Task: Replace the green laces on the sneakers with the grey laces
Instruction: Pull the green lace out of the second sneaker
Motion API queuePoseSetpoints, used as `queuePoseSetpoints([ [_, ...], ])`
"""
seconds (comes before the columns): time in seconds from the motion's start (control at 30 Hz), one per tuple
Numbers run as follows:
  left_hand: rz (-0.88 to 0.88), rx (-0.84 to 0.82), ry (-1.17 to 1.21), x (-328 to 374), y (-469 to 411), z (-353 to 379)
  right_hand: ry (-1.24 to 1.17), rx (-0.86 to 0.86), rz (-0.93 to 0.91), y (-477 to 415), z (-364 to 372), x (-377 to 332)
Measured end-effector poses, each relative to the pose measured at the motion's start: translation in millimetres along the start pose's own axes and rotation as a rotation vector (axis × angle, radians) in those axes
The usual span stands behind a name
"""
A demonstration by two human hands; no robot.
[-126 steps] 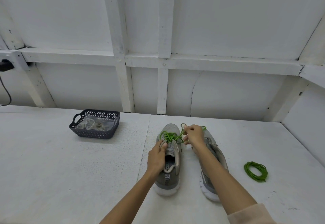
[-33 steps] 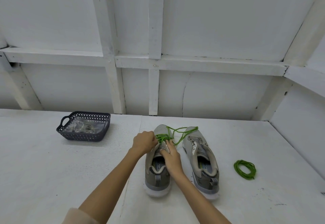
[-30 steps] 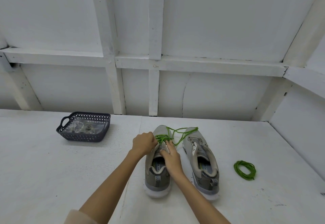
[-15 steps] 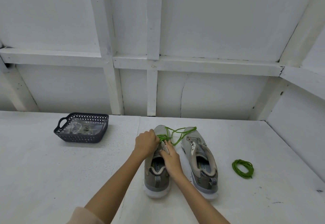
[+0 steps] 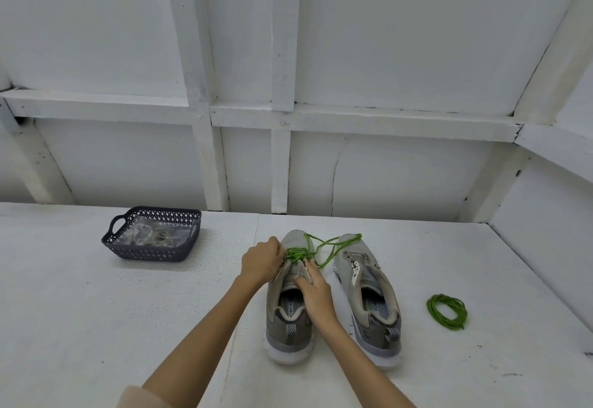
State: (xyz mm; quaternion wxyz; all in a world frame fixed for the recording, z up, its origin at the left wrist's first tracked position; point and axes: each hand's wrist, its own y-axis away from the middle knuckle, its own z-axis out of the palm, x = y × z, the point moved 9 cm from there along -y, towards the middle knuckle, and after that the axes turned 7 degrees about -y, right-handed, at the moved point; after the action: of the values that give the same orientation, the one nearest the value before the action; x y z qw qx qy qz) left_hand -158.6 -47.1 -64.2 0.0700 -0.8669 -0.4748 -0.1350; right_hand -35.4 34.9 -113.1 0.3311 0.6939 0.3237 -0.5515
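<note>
The left hand (image 5: 261,261) pinches the green lace (image 5: 296,252); the right hand (image 5: 316,290) beside it grips the sneaker (image 5: 288,327).

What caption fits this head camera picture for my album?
Left hand and right hand work at the green lace on a sneaker.

The left hand (image 5: 261,260) curls over its own fingers, hiding where they pinch the green lace (image 5: 324,247). The right hand (image 5: 316,290) covers part of the left sneaker (image 5: 288,324) and its tongue. At ten o'clock from it, the basket (image 5: 150,252) holds pale contents too blurred to tell. Both forearms run off the frame at six o'clock.
</note>
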Motion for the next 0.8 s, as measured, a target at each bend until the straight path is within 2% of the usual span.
queuePoseSetpoints([
  [0.2, 0.024, -0.093, 0.086, -8.4, 0.3, 6.7, -0.019, 0.006, 0.006, -0.5, 0.8, 0.8],
  [0.4, -0.053, 0.049, 0.283, -10.0, 7.3, -3.3, -0.031, 0.01, 0.005, 0.3, 0.8, 1.1],
  [0.57, -0.034, 0.026, 0.165, -10.1, 8.0, -3.2, -0.029, 0.012, 0.007, -0.2, 1.0, 1.1],
  [0.7, -0.102, 0.189, 0.256, -18.7, 9.3, -19.4, -0.025, 0.01, 0.0, 1.1, -0.5, 0.8],
  [0.8, -0.086, 0.078, 0.269, -17.7, 7.1, -6.5, -0.025, 0.011, -0.003, 1.1, -0.8, 0.8],
])
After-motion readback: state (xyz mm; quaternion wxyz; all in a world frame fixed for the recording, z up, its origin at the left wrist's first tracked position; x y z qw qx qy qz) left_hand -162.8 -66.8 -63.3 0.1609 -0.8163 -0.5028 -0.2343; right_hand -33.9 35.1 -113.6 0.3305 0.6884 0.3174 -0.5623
